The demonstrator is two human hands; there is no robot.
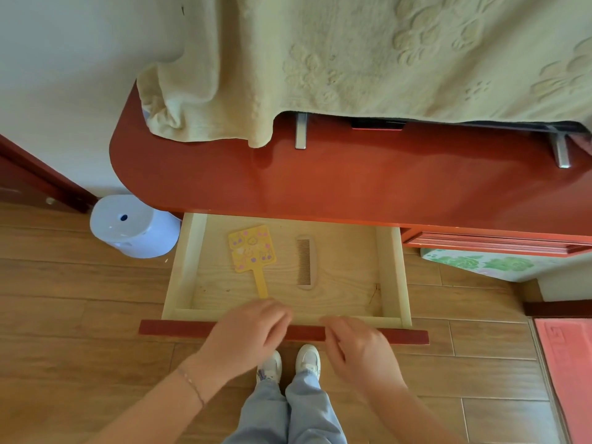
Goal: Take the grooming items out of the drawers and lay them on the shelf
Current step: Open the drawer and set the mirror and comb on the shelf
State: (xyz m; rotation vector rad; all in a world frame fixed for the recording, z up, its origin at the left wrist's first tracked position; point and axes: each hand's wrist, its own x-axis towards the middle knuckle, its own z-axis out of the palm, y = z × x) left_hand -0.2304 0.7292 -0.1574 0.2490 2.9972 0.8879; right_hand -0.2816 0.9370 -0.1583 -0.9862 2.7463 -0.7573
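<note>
Wood-plank floor (pixel 64 299) beneath a red lacquered shelf (pixel 352 174) set against a pale wall; a cream embossed towel (pixel 352 52) is draped over the rear of the shelf, its front edge hanging above two metal brackets (pixel 301 131). Below the shelf's front edge, one pale wooden drawer (pixel 392 277) stands pulled out, its red front panel (pixel 179 327) nearest the person. Inside, lying flat on the drawer bottom: a yellow hand mirror (pixel 252 251) with coloured stickers, handle pointing toward the person; just to its right and apart from it, a brown comb (pixel 306 261), teeth facing left. Left hand (pixel 246 334) is over the front panel, fingers loosely bent and reaching past the drawer's front wall, close to the mirror's handle tip; contact with the handle cannot be told. Right hand (pixel 358 347) is over the front panel to the right, fingers relaxed, holding nothing. Left of the drawer on the floor, a pale blue round container (pixel 134 227). At far right, a pink mat (pixel 567 363) and a floral-patterned cloth (pixel 480 262). White shoes (pixel 288 363) and light blue trouser legs show below the hands.
</note>
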